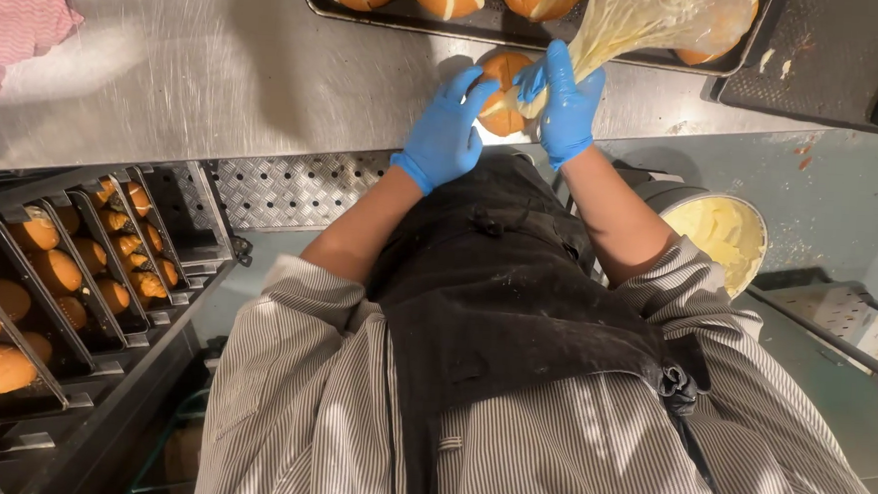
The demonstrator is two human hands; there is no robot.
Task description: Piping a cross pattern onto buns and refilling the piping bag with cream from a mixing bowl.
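Round golden-brown bun cupped in blue-gloved left hand — likely light, soft, crushable, best held by sides — blue-gloved right hand squeezing clear cream-filled piping bag.

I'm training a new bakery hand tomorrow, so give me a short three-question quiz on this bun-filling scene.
1. True or false: both hands wear blue gloves.
2. What does the right hand squeeze: (a) a rolling pin, (b) a clear piping bag of pale cream, (c) a pink cloth?
3. Where do the buns already marked with white crosses sit?

Key
1. True: the left hand and the right hand are both gloved in blue.
2. (b): the piping bag points down at the bun, which the left hand steadies on the steel table.
3. On the dark baking tray at the table's far side.
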